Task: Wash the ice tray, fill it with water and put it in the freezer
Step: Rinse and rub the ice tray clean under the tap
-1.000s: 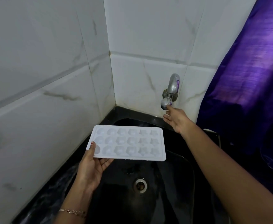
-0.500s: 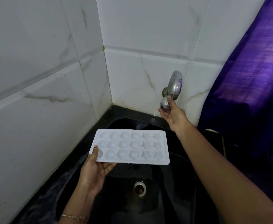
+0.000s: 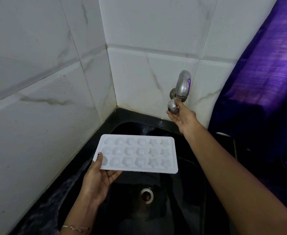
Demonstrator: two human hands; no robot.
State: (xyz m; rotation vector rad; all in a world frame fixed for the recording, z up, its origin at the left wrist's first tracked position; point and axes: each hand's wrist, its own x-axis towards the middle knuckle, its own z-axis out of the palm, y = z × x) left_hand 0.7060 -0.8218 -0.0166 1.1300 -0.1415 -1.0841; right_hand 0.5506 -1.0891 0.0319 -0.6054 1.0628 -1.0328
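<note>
Left hand [image 3: 95, 182] pinches the tray [image 3: 137, 154] by its near-left corner, thumb on top, held level over the sink [image 3: 136, 116]; right hand [image 3: 181, 117] pinches the knob [image 3: 172, 106] below the spout [image 3: 182, 85]; no water runs; best to turn gently and bring the tray beneath to limit splashing.

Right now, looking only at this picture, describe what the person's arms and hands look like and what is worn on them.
Both forearms are bare, with no sleeves in view. The left hand has a red-painted thumbnail, and a thin gold-toned chain bracelet circles that wrist. On the right hand no ring, watch or bracelet shows.
</note>
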